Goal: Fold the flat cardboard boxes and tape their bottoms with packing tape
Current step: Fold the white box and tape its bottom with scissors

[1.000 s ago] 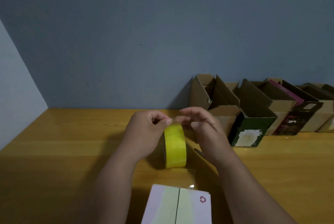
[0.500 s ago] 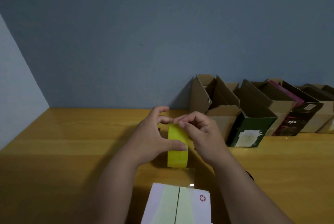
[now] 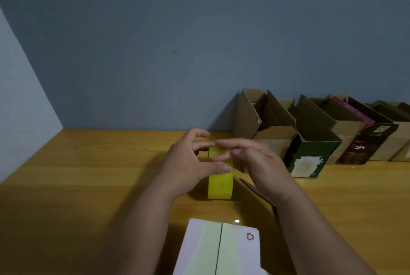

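A yellow roll of packing tape stands on edge on the wooden table. My left hand holds the roll, thumb across its front face and fingers curled over its top. My right hand hovers at the roll's upper right with fingers nearly straight, fingertips over the top of the roll. A white box lies near me, bottom up, with a strip of tape along its seam and a red recycling mark.
Folded cardboard boxes stand in a row along the back wall at right: a brown one, a dark green one, then black and brown ones. Scissors lie on the table under my right wrist.
My right hand has straightened its fingers and lifted off the roll's top. My left thumb stays across the roll's front. The roll has barely moved.
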